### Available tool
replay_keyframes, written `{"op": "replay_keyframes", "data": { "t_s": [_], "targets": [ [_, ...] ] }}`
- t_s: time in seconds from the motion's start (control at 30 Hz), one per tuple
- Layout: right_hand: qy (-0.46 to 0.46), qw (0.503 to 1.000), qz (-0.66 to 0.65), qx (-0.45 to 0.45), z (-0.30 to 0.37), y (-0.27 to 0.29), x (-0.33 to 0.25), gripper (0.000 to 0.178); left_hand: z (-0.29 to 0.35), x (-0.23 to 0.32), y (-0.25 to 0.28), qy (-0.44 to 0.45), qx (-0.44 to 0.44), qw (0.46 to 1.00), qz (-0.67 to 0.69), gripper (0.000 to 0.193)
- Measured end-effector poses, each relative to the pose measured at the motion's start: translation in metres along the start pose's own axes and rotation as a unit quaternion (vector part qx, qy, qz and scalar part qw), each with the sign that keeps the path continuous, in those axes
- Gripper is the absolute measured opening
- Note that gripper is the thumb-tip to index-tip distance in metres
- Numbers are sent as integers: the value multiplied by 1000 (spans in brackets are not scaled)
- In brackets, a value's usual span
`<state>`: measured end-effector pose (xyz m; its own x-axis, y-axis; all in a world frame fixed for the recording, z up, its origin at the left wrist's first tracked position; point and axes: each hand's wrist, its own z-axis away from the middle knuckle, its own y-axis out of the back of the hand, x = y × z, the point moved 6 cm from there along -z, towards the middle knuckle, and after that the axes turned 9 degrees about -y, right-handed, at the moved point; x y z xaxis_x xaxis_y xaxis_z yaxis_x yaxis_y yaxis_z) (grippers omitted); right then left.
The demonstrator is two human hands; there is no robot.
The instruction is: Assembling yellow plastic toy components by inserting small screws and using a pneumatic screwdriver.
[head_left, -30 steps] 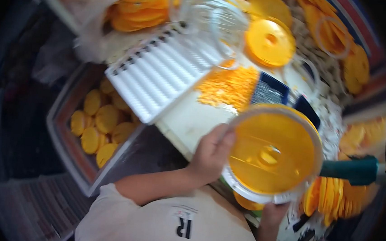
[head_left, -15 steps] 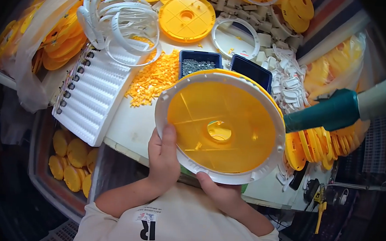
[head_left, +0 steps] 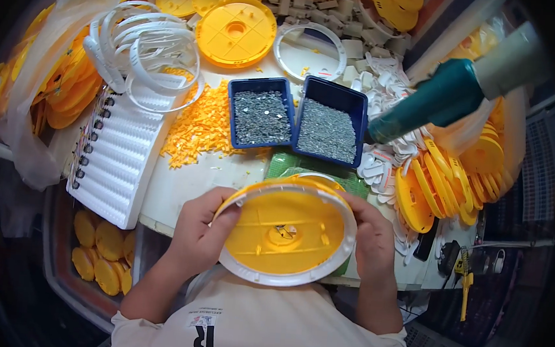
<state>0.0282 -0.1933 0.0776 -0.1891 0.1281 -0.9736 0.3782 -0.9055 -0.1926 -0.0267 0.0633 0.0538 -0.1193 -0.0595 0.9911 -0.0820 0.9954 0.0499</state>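
Note:
Between my two hands is a round yellow plastic disc (head_left: pixel 294 214) with a white ring along its rim, tilted in front of my shirt. A round hole sits at its middle, with thin ribs across the face. My left hand (head_left: pixel 202 229) grips the left edge, thumb on the near face and fingers mostly hidden behind. On the right edge, my right hand (head_left: pixel 373 236) is closed on the rim, its fingertips partly hidden. Behind the disc, a second yellow edge with a pale rim shows. A green mat (head_left: pixel 285 164) lies partly beneath it.
Two dark blue trays (head_left: pixel 230 108) of small metal parts stand beyond the disc, beside orange-yellow plastic pieces (head_left: pixel 193 131). White rings (head_left: pixel 138 42) rest on a ridged white foam panel (head_left: pixel 119 154) at left. A green tool (head_left: pixel 426 104) reaches in from the right, over white parts and yellow discs (head_left: pixel 412 197).
The disc has come down nearer my body and tipped flatter. My right hand has moved from its lower edge to its right side. Both metal-filled trays now show more fully.

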Motion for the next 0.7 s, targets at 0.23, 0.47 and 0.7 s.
{"op": "replay_keyframes", "data": {
  "t_s": [0.23,0.47,0.7],
  "targets": [
    [-129,985,113,25,5,19,23,48,5,-6,-11,-2,-70,997,-18,17],
    [-174,874,-409,-196,-8,-15,99,56,-3,-15,-46,43,79,965,247,31],
    [-49,996,-36,58,32,-2,-5,13,-14,-39,-26,-25,17,999,-19,33]
  ]
}}
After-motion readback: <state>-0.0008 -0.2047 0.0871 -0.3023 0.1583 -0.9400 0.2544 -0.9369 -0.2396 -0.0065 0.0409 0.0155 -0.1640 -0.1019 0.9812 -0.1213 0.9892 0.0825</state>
